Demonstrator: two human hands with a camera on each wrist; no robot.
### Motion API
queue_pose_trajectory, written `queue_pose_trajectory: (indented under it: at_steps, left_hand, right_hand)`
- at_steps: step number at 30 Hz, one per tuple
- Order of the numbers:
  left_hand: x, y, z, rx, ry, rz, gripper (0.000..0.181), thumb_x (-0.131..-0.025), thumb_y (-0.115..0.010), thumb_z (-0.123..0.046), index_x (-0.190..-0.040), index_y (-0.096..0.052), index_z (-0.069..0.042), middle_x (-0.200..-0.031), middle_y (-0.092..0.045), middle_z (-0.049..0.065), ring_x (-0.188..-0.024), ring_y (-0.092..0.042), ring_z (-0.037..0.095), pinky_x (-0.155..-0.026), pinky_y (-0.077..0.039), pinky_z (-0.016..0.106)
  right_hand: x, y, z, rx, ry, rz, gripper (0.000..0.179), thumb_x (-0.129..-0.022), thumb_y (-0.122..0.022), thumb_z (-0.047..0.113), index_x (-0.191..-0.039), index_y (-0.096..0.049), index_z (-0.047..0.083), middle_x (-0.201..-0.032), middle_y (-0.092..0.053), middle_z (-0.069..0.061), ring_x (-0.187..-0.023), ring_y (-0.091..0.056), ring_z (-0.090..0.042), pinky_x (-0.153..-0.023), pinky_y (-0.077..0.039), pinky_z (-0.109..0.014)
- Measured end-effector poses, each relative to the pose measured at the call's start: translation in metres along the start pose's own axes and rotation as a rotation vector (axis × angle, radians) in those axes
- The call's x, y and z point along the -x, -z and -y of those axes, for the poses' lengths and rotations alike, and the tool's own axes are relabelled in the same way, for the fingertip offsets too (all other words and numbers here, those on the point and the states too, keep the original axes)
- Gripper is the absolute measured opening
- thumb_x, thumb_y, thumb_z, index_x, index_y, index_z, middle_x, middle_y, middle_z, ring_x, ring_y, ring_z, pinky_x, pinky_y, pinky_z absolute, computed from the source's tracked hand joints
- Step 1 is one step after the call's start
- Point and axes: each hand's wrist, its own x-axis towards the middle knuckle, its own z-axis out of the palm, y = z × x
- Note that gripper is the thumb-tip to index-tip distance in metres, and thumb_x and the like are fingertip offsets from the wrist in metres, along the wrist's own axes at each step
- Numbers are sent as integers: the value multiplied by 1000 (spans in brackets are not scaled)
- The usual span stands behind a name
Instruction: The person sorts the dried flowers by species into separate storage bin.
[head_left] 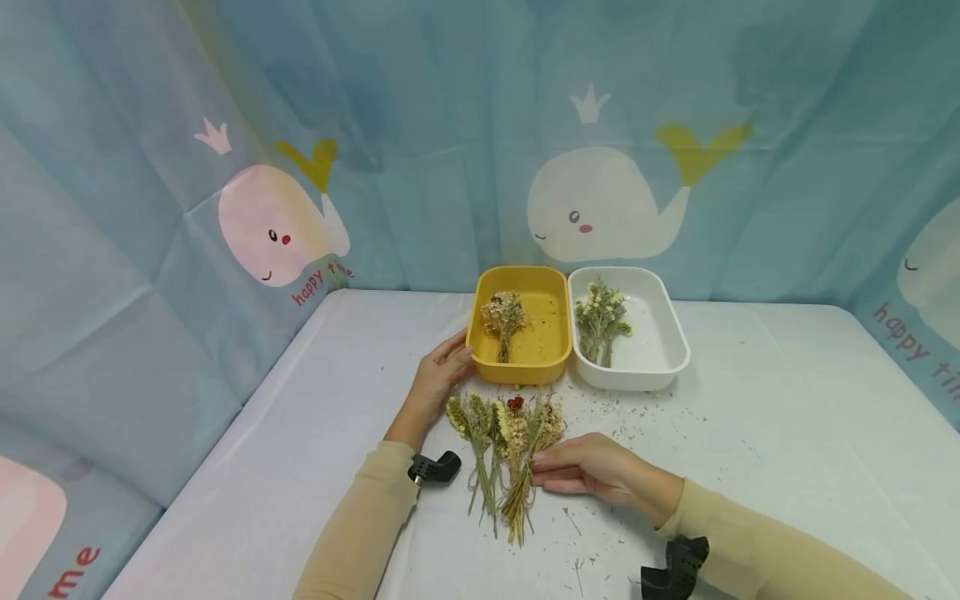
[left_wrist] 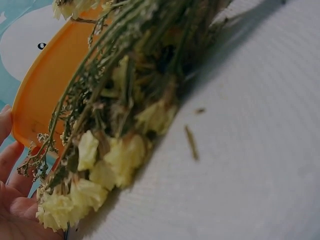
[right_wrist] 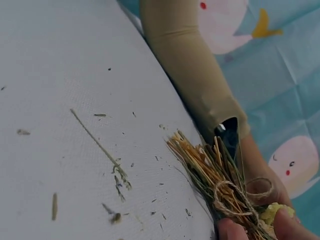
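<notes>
My left hand (head_left: 435, 379) rests its fingers against the left side of a yellow tray (head_left: 558, 333); in the left wrist view its fingers (left_wrist: 10, 160) are fairly straight at the tray's edge. Inside that tray lies a small dried bouquet (head_left: 504, 317). Bunches of dried flowers lie on the table in front, one with pale yellow blooms (left_wrist: 117, 160) close by the left wrist. With thumb and fingers on its two sides, my right hand (head_left: 600, 471) pinches the rightmost bunch of dried flowers (head_left: 525, 475). Twine (right_wrist: 227, 192) ties the stems of that bunch.
A white tray (head_left: 652, 333) stands right beside the yellow one, with a yellow-green dried bunch (head_left: 600, 321) in its left part. Bits of stem and a loose sprig (right_wrist: 97, 142) are scattered over the white table (head_left: 780, 433). A whale-print curtain (head_left: 450, 125) hangs behind.
</notes>
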Motion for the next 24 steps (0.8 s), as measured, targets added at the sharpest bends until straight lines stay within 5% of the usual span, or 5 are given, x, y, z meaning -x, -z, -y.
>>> queue_pose_trajectory:
  at_steps: [24]
  left_hand:
    - [1, 0, -1, -9, 10, 1, 52, -102, -57, -18, -152, -42, -12, -155, -44, 12, -138, -50, 30, -109, -51, 38]
  right_hand:
    - [-10, -17, -2, -29, 5, -148, 31, -90, -72, 9, -114, -65, -10, -79, -75, -4, -73, -74, -11, -79, -64, -29]
